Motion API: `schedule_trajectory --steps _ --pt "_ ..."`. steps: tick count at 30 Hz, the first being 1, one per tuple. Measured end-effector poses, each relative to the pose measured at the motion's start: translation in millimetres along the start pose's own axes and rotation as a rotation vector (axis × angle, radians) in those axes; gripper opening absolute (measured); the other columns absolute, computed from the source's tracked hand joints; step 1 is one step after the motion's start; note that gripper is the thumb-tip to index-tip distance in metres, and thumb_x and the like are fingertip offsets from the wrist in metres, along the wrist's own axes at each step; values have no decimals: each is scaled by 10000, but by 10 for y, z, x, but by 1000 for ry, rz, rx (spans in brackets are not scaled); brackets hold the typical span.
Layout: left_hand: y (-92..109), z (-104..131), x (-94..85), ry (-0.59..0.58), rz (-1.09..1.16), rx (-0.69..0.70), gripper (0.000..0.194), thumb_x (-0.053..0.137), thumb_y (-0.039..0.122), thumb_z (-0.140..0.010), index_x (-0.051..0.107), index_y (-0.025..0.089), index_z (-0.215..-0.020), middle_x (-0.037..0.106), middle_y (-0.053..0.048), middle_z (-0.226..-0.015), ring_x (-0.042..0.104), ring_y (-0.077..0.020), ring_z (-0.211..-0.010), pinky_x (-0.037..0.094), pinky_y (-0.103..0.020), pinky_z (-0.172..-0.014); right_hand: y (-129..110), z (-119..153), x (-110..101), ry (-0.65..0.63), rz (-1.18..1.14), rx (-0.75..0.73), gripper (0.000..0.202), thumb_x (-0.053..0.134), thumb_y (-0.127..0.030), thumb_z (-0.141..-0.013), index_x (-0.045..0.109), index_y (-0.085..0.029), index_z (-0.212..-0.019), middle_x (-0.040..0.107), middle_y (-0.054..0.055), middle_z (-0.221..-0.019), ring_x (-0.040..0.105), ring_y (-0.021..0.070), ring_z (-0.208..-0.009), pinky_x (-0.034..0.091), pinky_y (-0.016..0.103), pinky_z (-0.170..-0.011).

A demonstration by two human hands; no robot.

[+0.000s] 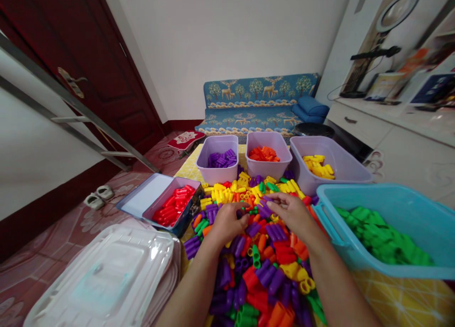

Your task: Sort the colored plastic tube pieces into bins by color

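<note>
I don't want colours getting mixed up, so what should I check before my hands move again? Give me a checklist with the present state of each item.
1. Left lilac bin shows only purple pieces: ok.
2. Middle lilac bin shows only orange pieces: ok.
3. Teal bin open, only green pieces showing: ok.
4. Loose pile separated by colour: not ok, colours lie jumbled.
5. Right hand has a firm grip on a purple piece: cannot tell, fingers are at purple ones.
6. Left hand free of pieces: cannot tell.

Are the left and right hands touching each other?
Apart: the head view shows loose pieces between the left hand and right hand.
</note>
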State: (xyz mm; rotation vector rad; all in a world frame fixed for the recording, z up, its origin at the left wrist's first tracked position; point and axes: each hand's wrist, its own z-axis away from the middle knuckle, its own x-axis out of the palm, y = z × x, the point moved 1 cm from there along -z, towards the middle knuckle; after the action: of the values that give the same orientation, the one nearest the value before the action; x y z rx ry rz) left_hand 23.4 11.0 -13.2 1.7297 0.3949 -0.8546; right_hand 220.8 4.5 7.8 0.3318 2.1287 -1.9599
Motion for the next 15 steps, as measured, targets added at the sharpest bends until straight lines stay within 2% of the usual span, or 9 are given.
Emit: schedule_trajectory --steps 4,7,9,12,13,15 --pt "27 4 -15 10 -40 -49 277 554 334 -837 739 198 -992 700 -22 -700 599 -157 -609 408 -251 -592 -180 114 -174 -111 507 -27 184 573 -329 -767 705 -205 -734 721 44 -744 650 203 -700 434 287 -610" --pt "65 13 -38 -18 -68 -29 304 544 392 -851 748 204 -974 706 -24 -709 610 -159 -632 401 -244 -593 -244 196 -301 -217 714 -10 170 567 -291 -753 684 -206 -663 708 38 -700 640 195 -677 395 272 -579" --pt "81 24 -51 -45 -65 0 341 535 448 -857 745 208 -978 719 -30 -753 629 -167 -668 415 -244 -612 -204 219 -346 -297 736 11 130 596 -258 -713 708 -202 -751 723 43 -768 652 196 -729 420 264 -624" --pt "93 39 -69 -66 -68 59 389 534 509 -851 736 214 -1003 735 -49 -901 658 -189 -789 447 -252 -699 -90 211 -336 -351 756 39 405 659 -217 -623 706 -190 -1024 720 79 -1010 653 233 -910 449 279 -754" --pt "96 44 -75 -72 -81 77 404 539 523 -845 729 218 -1029 732 -54 -950 661 -198 -829 452 -258 -727 -58 203 -313 -361 768 47 467 665 -205 -604 696 -192 -1070 711 83 -1046 647 244 -940 449 285 -766" --pt "105 55 -87 -96 -109 110 436 561 544 -824 702 235 -1098 721 -58 -1015 662 -216 -883 459 -270 -766 -27 191 -244 -383 776 40 442 644 -187 -609 706 -209 -1046 717 71 -1004 648 241 -906 442 284 -733"
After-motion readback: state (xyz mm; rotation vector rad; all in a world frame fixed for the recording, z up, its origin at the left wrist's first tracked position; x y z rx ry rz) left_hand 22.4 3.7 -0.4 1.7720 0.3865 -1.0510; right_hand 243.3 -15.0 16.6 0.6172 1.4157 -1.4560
